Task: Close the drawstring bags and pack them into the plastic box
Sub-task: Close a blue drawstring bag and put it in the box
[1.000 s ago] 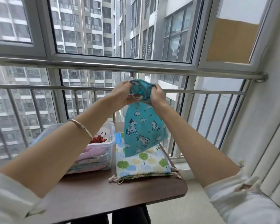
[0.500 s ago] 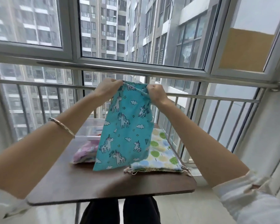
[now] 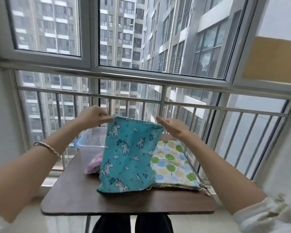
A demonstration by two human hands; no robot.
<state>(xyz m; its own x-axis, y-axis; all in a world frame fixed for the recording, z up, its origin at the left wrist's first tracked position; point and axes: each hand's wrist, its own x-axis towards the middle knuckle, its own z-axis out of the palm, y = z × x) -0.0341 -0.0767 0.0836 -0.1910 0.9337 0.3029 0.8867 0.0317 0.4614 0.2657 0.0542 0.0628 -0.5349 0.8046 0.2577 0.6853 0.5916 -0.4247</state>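
A teal unicorn drawstring bag (image 3: 129, 157) hangs upright over the table, its bottom edge resting on the tabletop. My left hand (image 3: 95, 116) pinches its top left corner. My right hand (image 3: 172, 126) is at the top right corner, fingers on the rim; the grip is partly hidden. The bag's mouth is spread wide. A white bag with green, blue and yellow trees (image 3: 173, 167) lies flat to the right, partly under the teal bag. The clear plastic box (image 3: 89, 145) stands behind on the left, with pink fabric inside.
The small brown table (image 3: 94, 199) stands against a metal railing (image 3: 208, 106) and window. The box's blue latch (image 3: 77, 142) faces left. Drawstring ends (image 3: 203, 189) trail off the tree bag near the right table edge. My legs show under the table.
The teal bag's bunched top was pulled apart, and my hands have lowered it until the bottom rests on the table. The view has tilted and widened.
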